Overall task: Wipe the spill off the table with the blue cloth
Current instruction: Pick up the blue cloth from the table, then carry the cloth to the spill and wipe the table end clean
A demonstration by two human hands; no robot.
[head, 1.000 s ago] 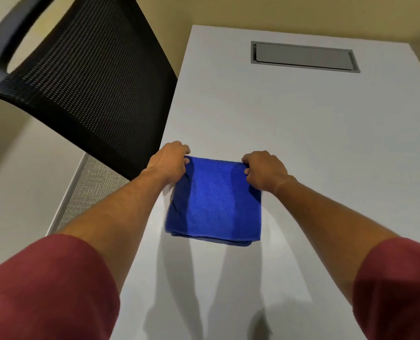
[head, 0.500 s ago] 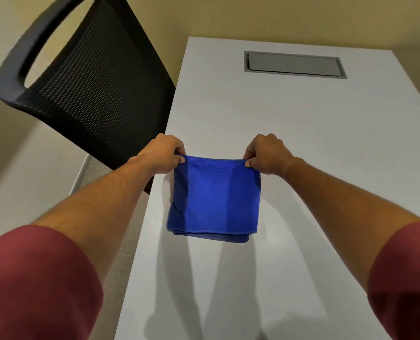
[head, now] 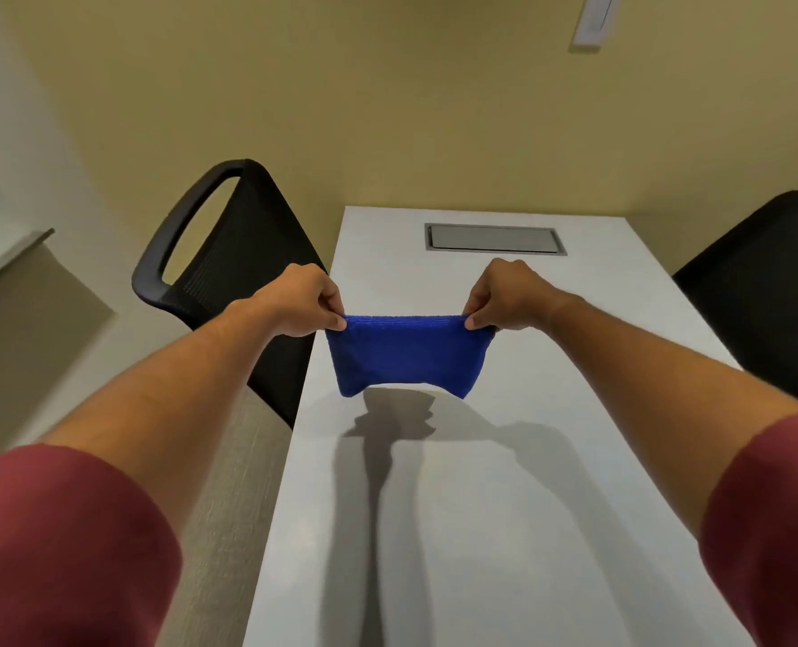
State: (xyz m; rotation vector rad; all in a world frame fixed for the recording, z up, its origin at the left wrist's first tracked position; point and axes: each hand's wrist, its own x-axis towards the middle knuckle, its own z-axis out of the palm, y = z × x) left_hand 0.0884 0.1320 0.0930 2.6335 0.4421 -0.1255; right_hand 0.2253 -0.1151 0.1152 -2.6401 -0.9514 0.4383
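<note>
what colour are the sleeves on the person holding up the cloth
Dark red, maroon, on both the left sleeve and right sleeve, seen in the head view.

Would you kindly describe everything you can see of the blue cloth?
The blue cloth is a deep blue, terry-like fabric, apparently folded. It hangs in the air above the white table, its top edge stretched between the left hand and right hand, each pinching a top corner. Its bottom edge arches upward mid-span, and its shadow falls on the table below.

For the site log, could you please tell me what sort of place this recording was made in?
Most likely an office meeting room: a long white table with a metal cable hatch set into its top, black mesh-backed office chairs on both sides, and plain beige walls.
</note>
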